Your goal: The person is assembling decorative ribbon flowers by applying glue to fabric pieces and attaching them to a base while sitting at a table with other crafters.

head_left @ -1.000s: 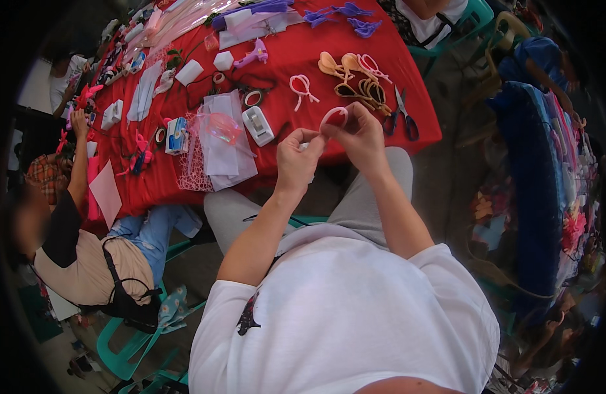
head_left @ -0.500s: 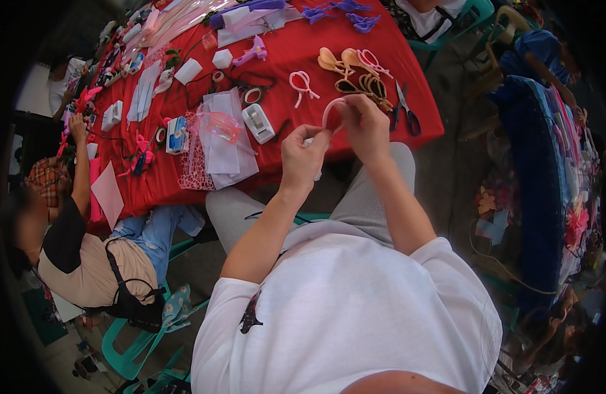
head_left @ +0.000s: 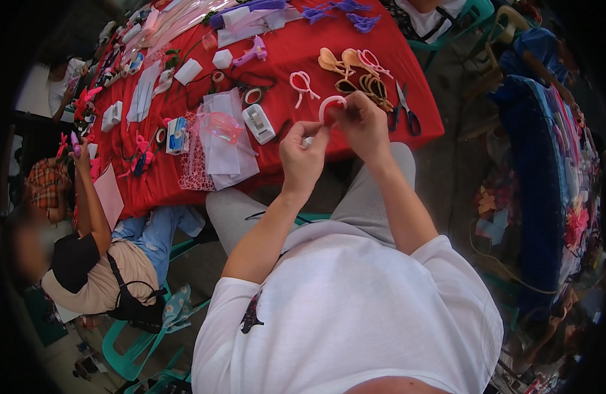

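Holds curved pink strip point(head_left: 326, 104), pinched in left hand point(head_left: 302, 155) and right hand point(head_left: 365, 131), both closed. Includes, nearby on red cloth point(head_left: 296, 49), pink loop point(head_left: 304, 90) and dark-handled scissors point(head_left: 404, 107).

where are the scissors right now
In the head view, the scissors lie near the right edge of the red-covered table, just right of the person's right hand.
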The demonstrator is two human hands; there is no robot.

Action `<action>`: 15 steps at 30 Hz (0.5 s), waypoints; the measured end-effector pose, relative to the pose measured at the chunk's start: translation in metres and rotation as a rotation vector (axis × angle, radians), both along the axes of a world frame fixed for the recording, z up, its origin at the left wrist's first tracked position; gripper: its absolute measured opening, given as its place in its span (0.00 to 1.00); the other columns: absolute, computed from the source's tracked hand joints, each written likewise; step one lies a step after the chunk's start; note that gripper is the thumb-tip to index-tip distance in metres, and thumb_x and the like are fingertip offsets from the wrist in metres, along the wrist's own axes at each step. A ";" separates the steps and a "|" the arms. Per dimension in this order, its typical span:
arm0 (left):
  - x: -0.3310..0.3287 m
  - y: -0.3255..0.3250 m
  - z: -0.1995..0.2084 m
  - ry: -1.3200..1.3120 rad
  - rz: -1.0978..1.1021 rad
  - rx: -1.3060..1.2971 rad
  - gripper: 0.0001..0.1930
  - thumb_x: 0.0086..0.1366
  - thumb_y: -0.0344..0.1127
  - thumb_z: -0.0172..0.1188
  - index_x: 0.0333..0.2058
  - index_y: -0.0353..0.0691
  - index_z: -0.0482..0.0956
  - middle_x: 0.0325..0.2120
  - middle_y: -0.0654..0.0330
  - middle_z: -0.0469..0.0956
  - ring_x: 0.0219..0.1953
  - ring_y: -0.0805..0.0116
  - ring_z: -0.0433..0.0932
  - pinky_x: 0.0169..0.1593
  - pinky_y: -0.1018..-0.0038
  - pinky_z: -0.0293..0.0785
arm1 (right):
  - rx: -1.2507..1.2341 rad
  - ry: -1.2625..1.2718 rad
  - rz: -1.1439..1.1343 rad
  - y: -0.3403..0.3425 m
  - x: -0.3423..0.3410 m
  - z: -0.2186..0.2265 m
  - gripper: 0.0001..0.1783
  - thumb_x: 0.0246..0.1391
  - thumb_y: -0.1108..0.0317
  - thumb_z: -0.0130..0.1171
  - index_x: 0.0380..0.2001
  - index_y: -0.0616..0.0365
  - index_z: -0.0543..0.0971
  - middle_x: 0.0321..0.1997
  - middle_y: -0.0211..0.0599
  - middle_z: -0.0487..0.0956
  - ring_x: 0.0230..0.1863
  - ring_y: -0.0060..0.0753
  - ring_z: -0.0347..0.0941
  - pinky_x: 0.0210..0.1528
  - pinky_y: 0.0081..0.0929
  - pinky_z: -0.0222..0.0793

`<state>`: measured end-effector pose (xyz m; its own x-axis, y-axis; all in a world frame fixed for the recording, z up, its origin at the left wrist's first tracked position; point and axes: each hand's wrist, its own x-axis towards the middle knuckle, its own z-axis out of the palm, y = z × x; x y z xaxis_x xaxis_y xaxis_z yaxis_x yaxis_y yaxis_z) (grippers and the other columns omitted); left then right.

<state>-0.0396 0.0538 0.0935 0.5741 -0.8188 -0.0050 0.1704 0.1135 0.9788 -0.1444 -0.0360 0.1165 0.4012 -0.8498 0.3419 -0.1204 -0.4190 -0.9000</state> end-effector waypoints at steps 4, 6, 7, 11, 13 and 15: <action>-0.003 -0.001 0.007 0.057 0.000 0.005 0.08 0.65 0.32 0.64 0.33 0.33 0.78 0.24 0.65 0.78 0.23 0.86 0.70 0.24 0.84 0.65 | -0.313 0.024 -0.077 -0.003 0.003 -0.004 0.07 0.54 0.77 0.62 0.35 0.63 0.75 0.27 0.38 0.75 0.27 0.28 0.73 0.31 0.25 0.70; -0.002 0.000 0.009 0.095 -0.008 0.010 0.07 0.65 0.32 0.63 0.35 0.33 0.78 0.25 0.65 0.78 0.23 0.85 0.71 0.23 0.85 0.65 | -0.414 -0.003 -0.118 -0.003 0.009 -0.004 0.08 0.55 0.77 0.62 0.38 0.62 0.76 0.27 0.38 0.75 0.27 0.29 0.73 0.31 0.25 0.70; -0.002 0.000 0.010 0.105 -0.014 0.011 0.07 0.66 0.32 0.63 0.36 0.34 0.77 0.26 0.65 0.78 0.24 0.85 0.72 0.24 0.86 0.65 | -0.334 -0.022 -0.090 -0.001 0.009 -0.001 0.10 0.54 0.77 0.61 0.41 0.61 0.75 0.28 0.37 0.75 0.28 0.28 0.73 0.31 0.25 0.70; 0.003 -0.001 0.008 0.116 0.009 -0.030 0.07 0.67 0.31 0.62 0.38 0.33 0.77 0.29 0.64 0.78 0.28 0.83 0.75 0.27 0.87 0.69 | -0.093 -0.111 0.002 0.008 0.008 0.004 0.19 0.54 0.79 0.61 0.49 0.59 0.73 0.29 0.34 0.75 0.29 0.24 0.73 0.31 0.24 0.70; 0.004 -0.001 0.008 0.125 0.003 -0.033 0.06 0.67 0.30 0.61 0.38 0.33 0.77 0.30 0.63 0.79 0.29 0.82 0.76 0.30 0.87 0.70 | -0.057 -0.121 0.002 0.009 0.009 0.003 0.22 0.53 0.80 0.61 0.51 0.59 0.71 0.29 0.32 0.74 0.29 0.22 0.72 0.31 0.23 0.70; 0.005 -0.001 0.007 0.105 0.013 -0.027 0.06 0.67 0.29 0.61 0.38 0.33 0.77 0.30 0.63 0.79 0.30 0.82 0.76 0.31 0.87 0.71 | -0.073 -0.091 -0.027 0.010 0.009 0.005 0.24 0.52 0.80 0.61 0.53 0.59 0.70 0.29 0.31 0.74 0.29 0.21 0.72 0.31 0.22 0.70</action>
<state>-0.0349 0.0529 0.1005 0.5821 -0.8119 -0.0434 0.2703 0.1429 0.9521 -0.1350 -0.0264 0.1210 0.3431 -0.8312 0.4374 -0.0519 -0.4818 -0.8748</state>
